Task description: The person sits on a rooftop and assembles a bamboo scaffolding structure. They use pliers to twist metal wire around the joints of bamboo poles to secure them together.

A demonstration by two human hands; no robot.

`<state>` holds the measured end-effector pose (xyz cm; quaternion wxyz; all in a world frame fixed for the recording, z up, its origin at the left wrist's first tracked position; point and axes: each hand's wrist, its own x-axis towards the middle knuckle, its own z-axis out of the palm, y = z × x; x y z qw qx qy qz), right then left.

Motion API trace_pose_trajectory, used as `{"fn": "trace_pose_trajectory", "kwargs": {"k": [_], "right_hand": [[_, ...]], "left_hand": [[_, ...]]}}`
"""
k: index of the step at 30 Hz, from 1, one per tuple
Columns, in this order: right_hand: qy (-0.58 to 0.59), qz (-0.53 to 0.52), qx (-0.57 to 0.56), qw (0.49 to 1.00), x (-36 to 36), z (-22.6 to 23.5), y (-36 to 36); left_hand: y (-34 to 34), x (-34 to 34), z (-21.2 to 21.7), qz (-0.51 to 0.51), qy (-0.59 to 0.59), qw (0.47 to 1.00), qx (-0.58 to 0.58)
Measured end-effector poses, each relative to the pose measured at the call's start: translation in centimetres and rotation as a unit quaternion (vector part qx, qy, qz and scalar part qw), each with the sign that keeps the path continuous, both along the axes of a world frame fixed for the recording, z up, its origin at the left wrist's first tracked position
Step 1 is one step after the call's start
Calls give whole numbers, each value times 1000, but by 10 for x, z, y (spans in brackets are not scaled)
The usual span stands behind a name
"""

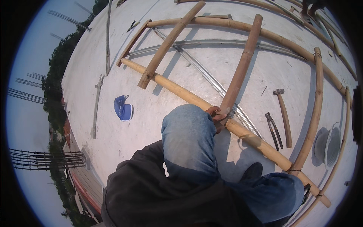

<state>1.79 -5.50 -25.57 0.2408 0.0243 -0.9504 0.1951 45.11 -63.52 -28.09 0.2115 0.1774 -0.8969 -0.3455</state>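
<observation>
My left hand (214,112) shows only in part past my raised denim knee (189,136), where the dark left sleeve (140,162) goes out of sight. Its bent fingers are at the crossing of a brown bamboo crosspiece (242,64) and a long yellow bamboo pole (257,143). Whatever they may pinch there is too small or hidden. My right hand cannot be made out. Both bamboo pieces belong to a ladder-like frame lying on the pale floor, with dark ties at some joints.
A hammer (284,117), pincers (273,130) and a nail (264,90) lie right of the crossing. A wire spool (328,147) stands farther right. Metal channels (211,79) run under the frame. A blue cap (123,108) lies left. Rebar (45,159) sticks out past the floor's edge. Another person's feet (308,15) show far right.
</observation>
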Motion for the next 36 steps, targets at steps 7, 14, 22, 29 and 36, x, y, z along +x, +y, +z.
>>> {"fn": "trace_pose_trajectory", "kwargs": {"k": [7,14,22,29,36], "right_hand": [[2,28,29,999,0,16,-19],[10,63,60,996,-1,30,-30],[76,253,107,959,31,101,-148],[141,548,230,792,100,207,-340],[268,809,213,478,154,231,-476]], "left_hand": [[-2,-2,2,-1,-10,1000,5],[-5,21,1,47,27,998,12],[-13,33,4,147,111,982,39],[-73,-22,101,28,26,949,314],[-92,-138,227,-223,-108,799,547]]}}
